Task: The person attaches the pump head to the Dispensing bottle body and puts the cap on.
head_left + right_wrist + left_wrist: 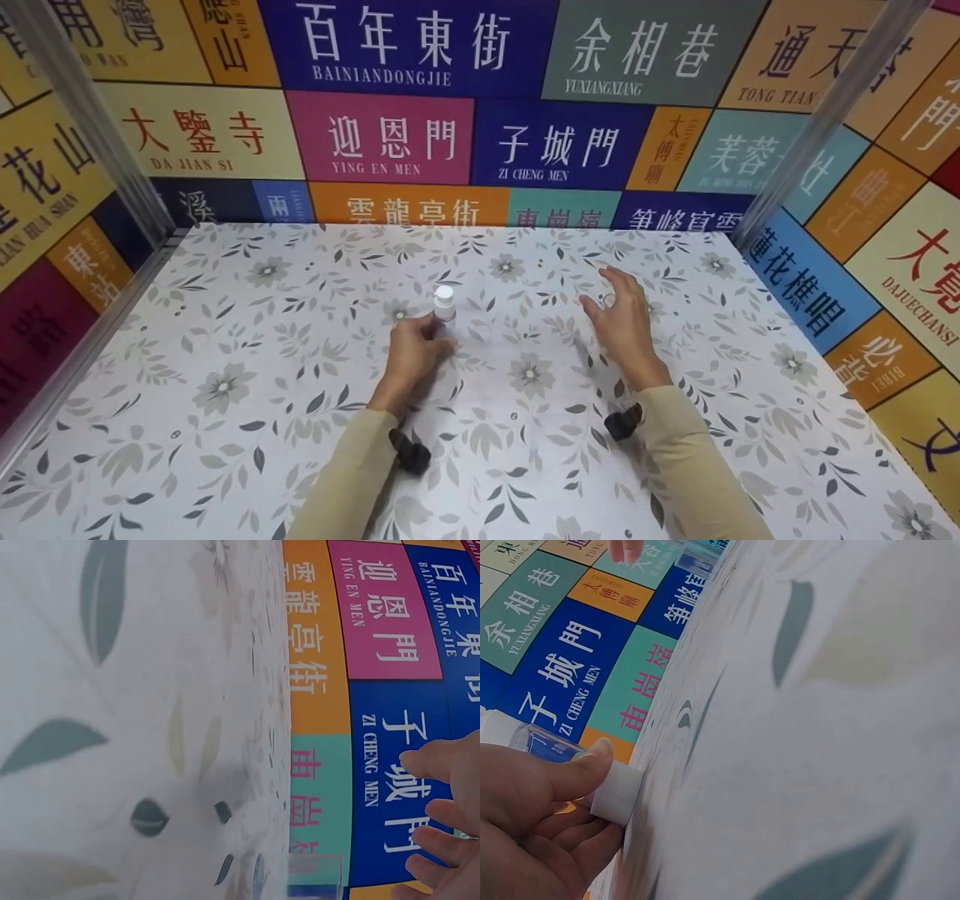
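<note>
My left hand [414, 352] grips a small bottle [445, 304] with a white top. In the left wrist view the bottle [616, 791] has a clear middle and white ends, with my thumb and fingers round it; its lower end meets the tabletop. My right hand [621, 319] is off to the right, thumb and fingers parted, holding nothing. Close by it, a clear see-through object [319, 874] stands on the table in the right wrist view; only part of it shows, so its kind is unclear.
A table covered with a white floral cloth [285, 450] lies under both hands. Panels of coloured Chinese signs [412, 45] rise behind it and at both sides. Clear upright posts [817, 112] stand at the back corners.
</note>
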The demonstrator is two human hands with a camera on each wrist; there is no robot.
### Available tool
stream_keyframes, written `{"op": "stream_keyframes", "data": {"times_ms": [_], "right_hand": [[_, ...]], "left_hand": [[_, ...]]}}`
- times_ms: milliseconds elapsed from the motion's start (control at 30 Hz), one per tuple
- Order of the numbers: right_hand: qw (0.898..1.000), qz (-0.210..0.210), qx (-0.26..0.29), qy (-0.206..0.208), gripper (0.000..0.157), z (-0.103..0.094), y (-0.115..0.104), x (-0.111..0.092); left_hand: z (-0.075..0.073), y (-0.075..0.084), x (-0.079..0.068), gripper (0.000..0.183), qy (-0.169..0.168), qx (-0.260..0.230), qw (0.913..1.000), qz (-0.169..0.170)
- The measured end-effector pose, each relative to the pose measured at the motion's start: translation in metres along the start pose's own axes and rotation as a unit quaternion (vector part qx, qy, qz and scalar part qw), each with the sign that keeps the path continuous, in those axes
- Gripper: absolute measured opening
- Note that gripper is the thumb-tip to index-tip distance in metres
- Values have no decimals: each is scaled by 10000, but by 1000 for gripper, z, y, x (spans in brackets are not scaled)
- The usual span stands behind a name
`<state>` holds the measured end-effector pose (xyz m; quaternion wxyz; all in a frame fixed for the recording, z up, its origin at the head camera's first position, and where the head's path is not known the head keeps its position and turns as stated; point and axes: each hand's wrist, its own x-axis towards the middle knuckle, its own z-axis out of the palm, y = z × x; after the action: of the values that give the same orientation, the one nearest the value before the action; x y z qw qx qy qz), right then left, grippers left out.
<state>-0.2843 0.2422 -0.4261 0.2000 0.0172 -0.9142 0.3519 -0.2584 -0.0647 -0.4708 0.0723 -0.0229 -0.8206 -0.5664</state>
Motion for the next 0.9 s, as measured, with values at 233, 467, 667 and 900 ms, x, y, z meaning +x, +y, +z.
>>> {"op": "stream_keyframes", "data": {"times_ms": [233, 467, 667, 900], "right_hand": [[9994, 278, -13, -200, 62, -3, 12, 1], [9943, 896, 13, -584, 71, -6, 18, 1], [9865, 1407, 261, -798, 76, -5, 25, -1], [9754, 1932, 681, -817, 79, -1, 30, -1]], "left_hand": [[0, 1, 0, 31, 27, 52, 10000, -79], [0, 2, 0, 32, -8, 18, 9999, -143], [1, 2, 0, 33, -14, 22, 9999, -117], [0, 2, 0, 34, -13, -83, 9998, -185]]}}
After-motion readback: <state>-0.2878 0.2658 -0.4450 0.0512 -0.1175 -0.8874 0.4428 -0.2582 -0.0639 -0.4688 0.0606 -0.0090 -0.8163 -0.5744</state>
